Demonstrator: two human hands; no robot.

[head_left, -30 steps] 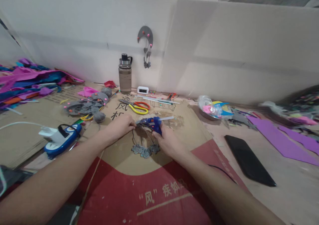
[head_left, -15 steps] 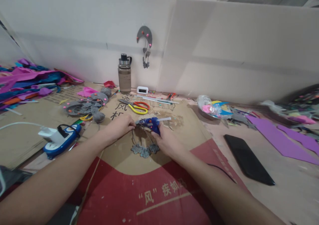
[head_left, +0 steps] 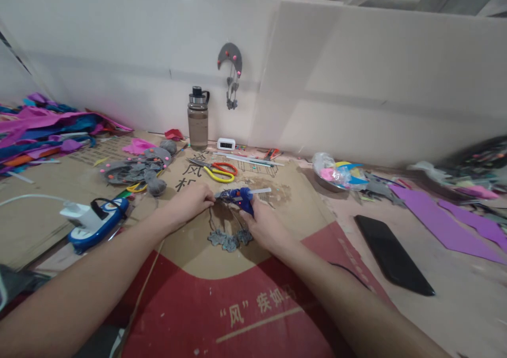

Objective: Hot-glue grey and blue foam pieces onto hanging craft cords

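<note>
My right hand (head_left: 263, 218) is wrapped around the grip of a blue hot glue gun (head_left: 241, 198), with a whitish glue stick (head_left: 261, 190) poking out of its rear. The gun's nozzle points left, to the fingertips of my left hand (head_left: 198, 198). Those fingers are pinched on a small grey felt piece (head_left: 217, 195), mostly covered by the hand and the gun. Thin grey strings run down from there to a row of grey felt flowers (head_left: 229, 240) lying on the cardboard (head_left: 190, 252).
Scissors (head_left: 217, 170), a water bottle (head_left: 198, 123) and a small digital clock (head_left: 226, 144) are behind the hands. A power strip (head_left: 99, 223) and pompom-dotted grey felt (head_left: 130, 168) lie left. On the right are a phone (head_left: 392, 252), a bowl of scraps (head_left: 335, 181) and purple felt (head_left: 439, 215).
Almost nothing differs. Both hands and the glue gun keep nearly the same place, and the view has shifted very slightly.
</note>
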